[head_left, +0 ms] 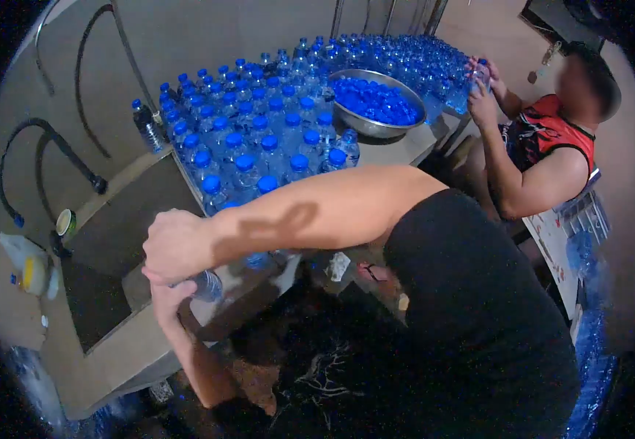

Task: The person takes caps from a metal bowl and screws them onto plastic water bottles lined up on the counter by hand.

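Note:
My right arm reaches across the view, and my right hand (178, 245) is closed at the left, by the counter's edge. Just beneath it, my left hand (166, 294) grips a clear plastic bottle (207, 286), whose ribbed lower part points right. The bottle's top is hidden between my hands, so what the right fingers hold cannot be made out. Beyond my forearm stand many upright water bottles (244, 172) with blue caps, packed together on the counter (398, 150).
A metal basin (381, 130) of blue caps stands among the bottles. At the left are a sink (142, 201), a black faucet (50, 132) and a yellow-banded container (35, 274). A seated person (551, 161) at the right holds a bottle (482, 77).

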{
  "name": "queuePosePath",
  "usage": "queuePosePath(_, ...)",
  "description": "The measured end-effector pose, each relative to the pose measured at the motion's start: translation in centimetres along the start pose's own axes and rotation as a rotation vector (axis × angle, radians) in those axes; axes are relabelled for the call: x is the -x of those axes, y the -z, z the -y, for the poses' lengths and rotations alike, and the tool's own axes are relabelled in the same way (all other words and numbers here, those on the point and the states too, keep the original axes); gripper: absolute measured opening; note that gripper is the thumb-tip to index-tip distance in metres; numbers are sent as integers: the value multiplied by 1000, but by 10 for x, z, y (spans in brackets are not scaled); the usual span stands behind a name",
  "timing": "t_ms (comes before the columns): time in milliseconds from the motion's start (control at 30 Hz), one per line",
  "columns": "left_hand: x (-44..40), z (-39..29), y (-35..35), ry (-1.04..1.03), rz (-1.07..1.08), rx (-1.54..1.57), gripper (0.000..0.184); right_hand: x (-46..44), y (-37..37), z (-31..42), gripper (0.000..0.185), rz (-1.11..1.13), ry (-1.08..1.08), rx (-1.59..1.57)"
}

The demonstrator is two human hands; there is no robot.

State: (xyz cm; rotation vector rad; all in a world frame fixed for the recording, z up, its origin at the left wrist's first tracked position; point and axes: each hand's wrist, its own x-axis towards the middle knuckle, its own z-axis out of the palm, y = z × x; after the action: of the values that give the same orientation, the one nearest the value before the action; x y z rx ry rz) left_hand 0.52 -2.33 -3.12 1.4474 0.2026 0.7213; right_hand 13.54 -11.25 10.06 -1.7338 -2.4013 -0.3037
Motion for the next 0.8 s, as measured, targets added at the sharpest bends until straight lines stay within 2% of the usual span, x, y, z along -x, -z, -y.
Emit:
queuePosePath(33, -6, 0, 10, 110, 177, 136, 65, -2, 3, 0, 25, 15, -7, -15)
queuePosePath(167, -12, 29, -11, 48, -380, -81, 63, -2, -17, 20, 24, -23, -342, -24)
queuePosePath(233, -10, 48, -38, 22, -637, -178, 62, -1, -8, 26, 24, 8, -311, 30)
queuePosePath(300, -9, 45, -69, -76, -725, -220, 59, 10, 2, 23, 24, 38, -274, 63)
queuePosePath(367, -7, 15, -80, -237, -657, -248, 53, 16, 10, 10, 25, 48, -217, 40)
queuePosePath(467, 5, -10, -55, -2, -331, -333, 52, 20, 7, -10, 28, -16, 40, 16)
queuePosePath(567, 4, 0, -16, 133, 71, -61, 56, 13, 26, -16, 39, 124, 269, 20)
queuePosePath(600, 6, 3, -8, 175, 158, 3, 57, 10, 23, -16, 39, 116, 307, 41)
queuePosePath(633, 7, 4, -8, 190, 151, 28, 58, 7, 17, -15, 38, 112, 343, 62)
queuePosePath(667, 10, 6, -12, 182, 90, 32, 60, 5, 9, -12, 38, 106, 378, 80)
queuePosePath(700, 9, 11, -20, 151, -23, 9, 61, 7, 4, -4, 35, 79, 166, 49)
queuePosePath(767, 9, 29, -48, 31, -402, -119, 64, 7, -6, 16, 31, 24, -243, -24)
queuePosePath(800, 8, 34, -57, -12, -529, -154, 65, 3, -8, 21, 28, 34, -232, 16)
